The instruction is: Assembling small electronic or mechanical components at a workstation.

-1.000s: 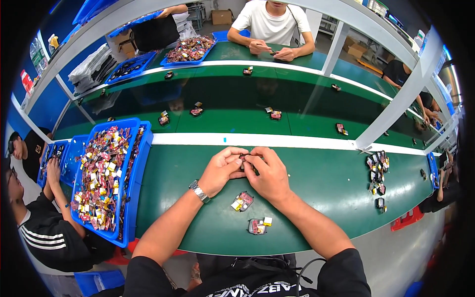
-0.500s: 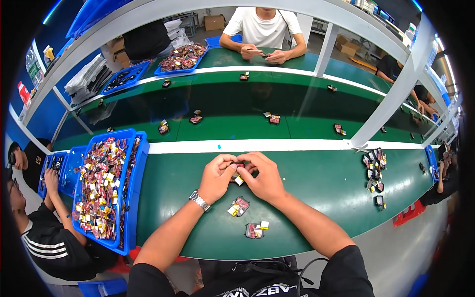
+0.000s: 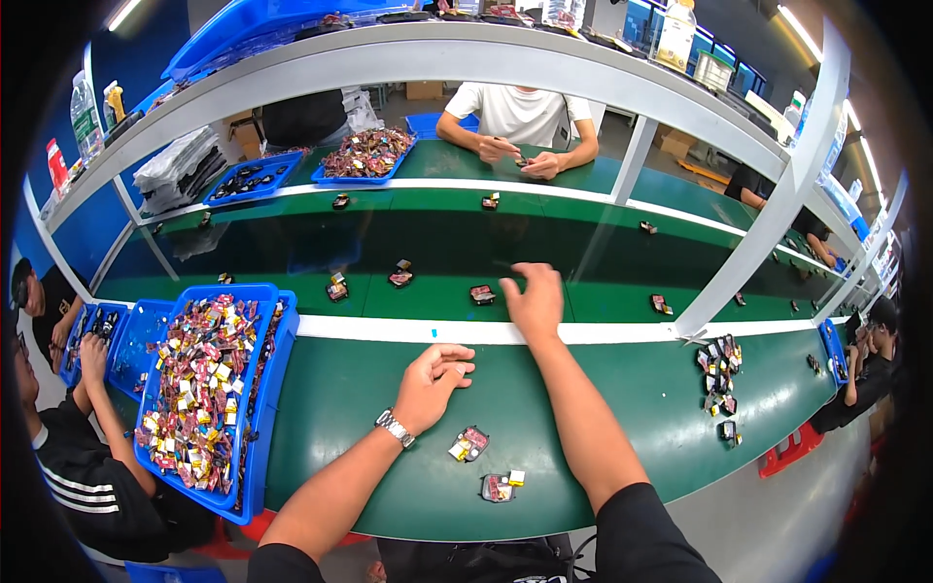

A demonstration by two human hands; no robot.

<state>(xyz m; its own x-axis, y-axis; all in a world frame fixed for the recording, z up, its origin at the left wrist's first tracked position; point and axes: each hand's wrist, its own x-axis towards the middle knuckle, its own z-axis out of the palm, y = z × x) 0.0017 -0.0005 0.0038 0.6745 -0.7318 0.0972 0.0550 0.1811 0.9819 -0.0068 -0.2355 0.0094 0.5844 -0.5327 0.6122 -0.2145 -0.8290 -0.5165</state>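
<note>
Since the earlier frame the right hand [image 3: 533, 301] has been extended, fingers spread, just right of a small filled tray [image 3: 482, 293] on the belt, judged light, rigid, best pinched at its rims; left hand [image 3: 431, 381] loosely curled, empty.

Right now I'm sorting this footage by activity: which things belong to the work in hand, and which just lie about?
In hand:
right hand stretched over the belt beside a small dark packed tray
left hand resting on the green table
two small filled trays
blue bin of wrapped sweets

Lying about:
grey plastic bags
bottles on the shelf
</note>
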